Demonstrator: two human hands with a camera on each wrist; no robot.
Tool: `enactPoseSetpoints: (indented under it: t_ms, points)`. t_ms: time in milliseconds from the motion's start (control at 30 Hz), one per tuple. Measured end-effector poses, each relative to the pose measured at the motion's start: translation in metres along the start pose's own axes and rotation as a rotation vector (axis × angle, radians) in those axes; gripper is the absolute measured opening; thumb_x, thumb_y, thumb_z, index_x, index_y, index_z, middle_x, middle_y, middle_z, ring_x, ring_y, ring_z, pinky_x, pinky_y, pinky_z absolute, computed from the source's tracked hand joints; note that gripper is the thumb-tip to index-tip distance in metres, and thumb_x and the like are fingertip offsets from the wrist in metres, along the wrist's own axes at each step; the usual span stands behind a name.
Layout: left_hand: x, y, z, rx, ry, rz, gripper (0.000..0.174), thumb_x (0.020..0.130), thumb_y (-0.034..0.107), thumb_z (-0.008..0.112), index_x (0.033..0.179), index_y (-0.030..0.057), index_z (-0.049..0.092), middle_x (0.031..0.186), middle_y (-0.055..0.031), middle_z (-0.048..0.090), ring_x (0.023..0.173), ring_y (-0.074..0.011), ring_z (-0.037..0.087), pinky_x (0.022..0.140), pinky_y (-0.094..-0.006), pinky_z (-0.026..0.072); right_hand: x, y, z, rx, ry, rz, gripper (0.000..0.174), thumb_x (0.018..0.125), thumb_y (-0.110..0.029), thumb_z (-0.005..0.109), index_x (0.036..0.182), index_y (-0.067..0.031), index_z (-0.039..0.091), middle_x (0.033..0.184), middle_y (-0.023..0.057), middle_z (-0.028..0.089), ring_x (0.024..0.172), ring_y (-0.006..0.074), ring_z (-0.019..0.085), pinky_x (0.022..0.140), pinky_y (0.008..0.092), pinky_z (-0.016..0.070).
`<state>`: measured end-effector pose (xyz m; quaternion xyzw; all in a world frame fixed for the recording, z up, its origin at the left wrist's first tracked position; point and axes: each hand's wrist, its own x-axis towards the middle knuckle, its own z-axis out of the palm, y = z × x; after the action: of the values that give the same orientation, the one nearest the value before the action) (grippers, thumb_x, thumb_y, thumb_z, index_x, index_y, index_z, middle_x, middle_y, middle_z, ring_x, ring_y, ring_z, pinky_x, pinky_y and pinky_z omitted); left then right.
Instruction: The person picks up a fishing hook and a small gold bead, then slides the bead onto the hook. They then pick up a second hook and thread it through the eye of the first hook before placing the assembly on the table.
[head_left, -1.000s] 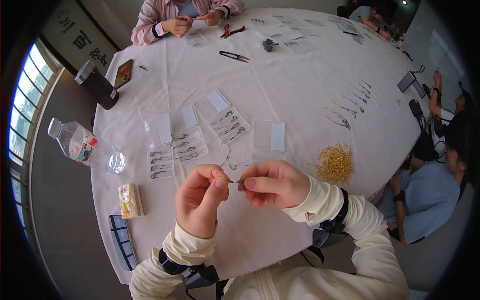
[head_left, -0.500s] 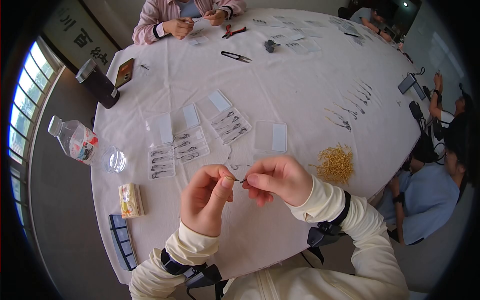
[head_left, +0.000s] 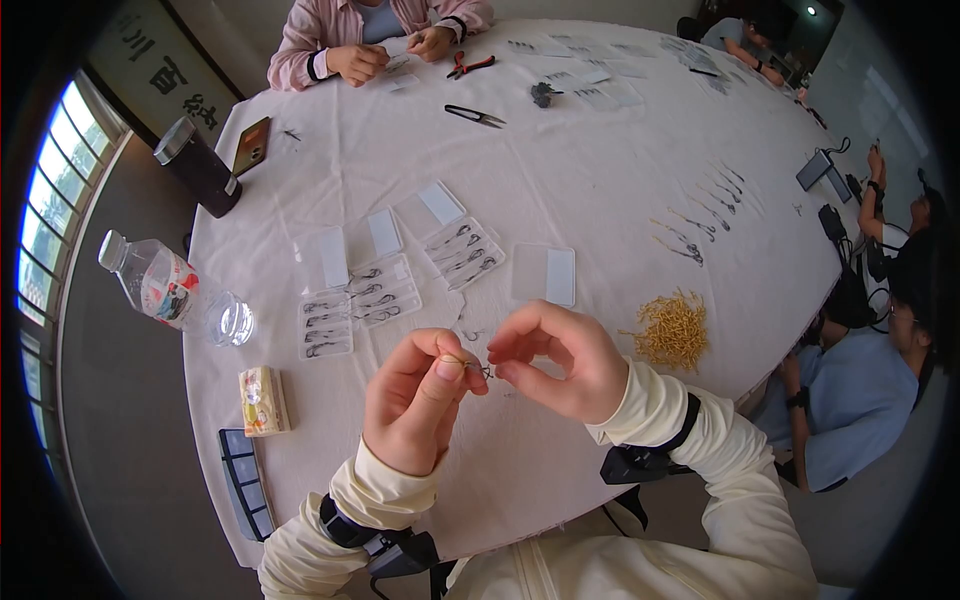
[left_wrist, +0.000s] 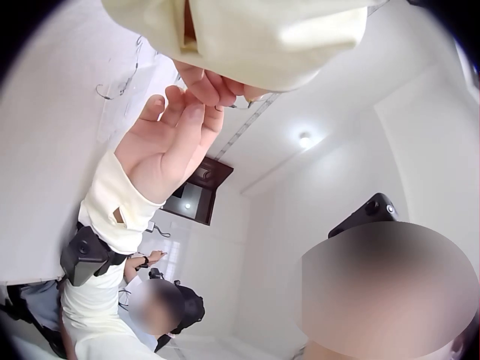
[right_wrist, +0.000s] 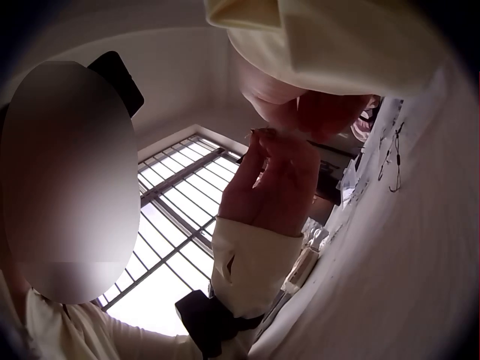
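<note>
Over the white round table [head_left: 600, 170], my left hand [head_left: 452, 362] pinches a small dark hook [head_left: 476, 368] between thumb and forefinger. My right hand [head_left: 500, 360] faces it with curled fingers, its fingertips [head_left: 503, 373] closed on the hook's other end and the index arched above. The left wrist view looks up at the right hand [left_wrist: 169, 142] reaching to the left fingers [left_wrist: 214, 86]. The right wrist view shows the left hand [right_wrist: 270, 187] with its fingertips pressed together. A heap of gold hooks [head_left: 672, 327] lies to the right of my hands.
Clear trays of rigged hooks [head_left: 360, 300] and an empty clear box [head_left: 545, 275] lie beyond my hands. A water bottle [head_left: 160, 290], dark tumbler [head_left: 197, 167], phone [head_left: 250, 146] and small box [head_left: 261, 400] stand left. Scissors [head_left: 476, 115] and pliers [head_left: 468, 64] lie far. Other people sit around.
Both hands have sunk slightly toward me with the hook between them. My right index finger has lifted and arched, loosening the tight pinch it had earlier.
</note>
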<state>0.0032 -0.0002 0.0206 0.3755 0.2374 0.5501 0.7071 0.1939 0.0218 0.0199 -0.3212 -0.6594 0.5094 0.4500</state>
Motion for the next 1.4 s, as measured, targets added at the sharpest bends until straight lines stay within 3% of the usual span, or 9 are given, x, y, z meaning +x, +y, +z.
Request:
enactPoseSetpoints:
  t_ms: [300, 600, 867, 967, 1033, 1133, 1400]
  points:
    - [-0.0007, 0.0028, 0.004, -0.161, -0.053, -0.03, 0.012, 0.101, 0.012, 0.049, 0.106, 0.0021, 0.053, 0.093, -0.0057, 0.059, 0.088, -0.0156, 0.058, 0.083, -0.0303, 0.0446, 0.0051, -0.0057, -0.0003, -0.244, 0.008, -0.417, 0.023, 0.076, 0.005, 0.072, 0.096, -0.0033, 0.065, 0.091, 0.0074, 0.066, 0.082, 0.0211, 0.066, 0.07, 0.0298, 0.0529]
    - [-0.0036, 0.0007, 0.0062, -0.281, -0.032, -0.119, 0.013, 0.101, 0.013, 0.047, 0.106, 0.0027, 0.053, 0.091, -0.0048, 0.058, 0.087, -0.013, 0.058, 0.081, -0.0287, 0.0464, 0.0043, -0.0078, 0.0008, -0.266, 0.041, -0.424, 0.021, 0.073, 0.004, 0.076, 0.092, -0.0043, 0.069, 0.089, 0.0067, 0.066, 0.077, 0.02, 0.067, 0.065, 0.0296, 0.0538]
    - [-0.0033, 0.0014, 0.0067, -0.296, -0.026, -0.159, 0.012, 0.1, 0.014, 0.048, 0.103, 0.0034, 0.054, 0.092, -0.0038, 0.057, 0.085, -0.0129, 0.058, 0.079, -0.0281, 0.0469, 0.0042, -0.0053, -0.0014, -0.23, 0.027, -0.42, 0.016, 0.075, 0.006, 0.073, 0.088, -0.0025, 0.068, 0.087, 0.0064, 0.065, 0.076, 0.0184, 0.066, 0.064, 0.0282, 0.0522]
    - [-0.0034, 0.0023, 0.0049, -0.239, 0.03, -0.186, 0.01, 0.099, 0.013, 0.052, 0.098, 0.0038, 0.055, 0.089, -0.0035, 0.058, 0.081, -0.0128, 0.059, 0.073, -0.0267, 0.0476, 0.0027, -0.0073, -0.0031, -0.245, 0.053, -0.378, 0.015, 0.075, 0.007, 0.07, 0.087, -0.0023, 0.066, 0.085, 0.0058, 0.064, 0.074, 0.0174, 0.064, 0.063, 0.0278, 0.0509]
    - [-0.0021, 0.0013, 0.0028, 0.079, 0.161, -0.116, 0.007, 0.096, 0.011, 0.057, 0.094, 0.0035, 0.056, 0.085, -0.0034, 0.06, 0.073, -0.0117, 0.06, 0.067, -0.025, 0.0485, 0.0026, -0.0082, -0.0035, -0.258, 0.07, -0.342, 0.015, 0.075, 0.007, 0.069, 0.086, -0.0023, 0.065, 0.084, 0.0055, 0.063, 0.074, 0.0168, 0.063, 0.063, 0.0278, 0.0502]
    - [-0.0037, 0.0023, 0.006, 0.329, 0.226, -0.059, 0.005, 0.093, 0.006, 0.06, 0.092, 0.002, 0.057, 0.082, -0.0033, 0.061, 0.069, -0.01, 0.06, 0.064, -0.0231, 0.0491, 0.003, -0.0075, -0.0017, -0.328, 0.058, -0.363, 0.015, 0.075, 0.007, 0.069, 0.086, -0.0027, 0.063, 0.085, 0.0049, 0.061, 0.072, 0.0167, 0.062, 0.062, 0.0276, 0.0491]
    - [-0.0035, -0.0003, 0.0068, 0.535, 0.219, -0.02, 0.007, 0.089, 0.001, 0.063, 0.092, -0.002, 0.057, 0.083, -0.0038, 0.062, 0.073, -0.0094, 0.062, 0.067, -0.0229, 0.0508, 0.0053, -0.0023, 0.0027, -0.433, 0.121, -0.369, 0.016, 0.078, 0.006, 0.068, 0.087, -0.003, 0.059, 0.094, 0.0088, 0.066, 0.081, 0.0209, 0.067, 0.068, 0.0286, 0.0526]
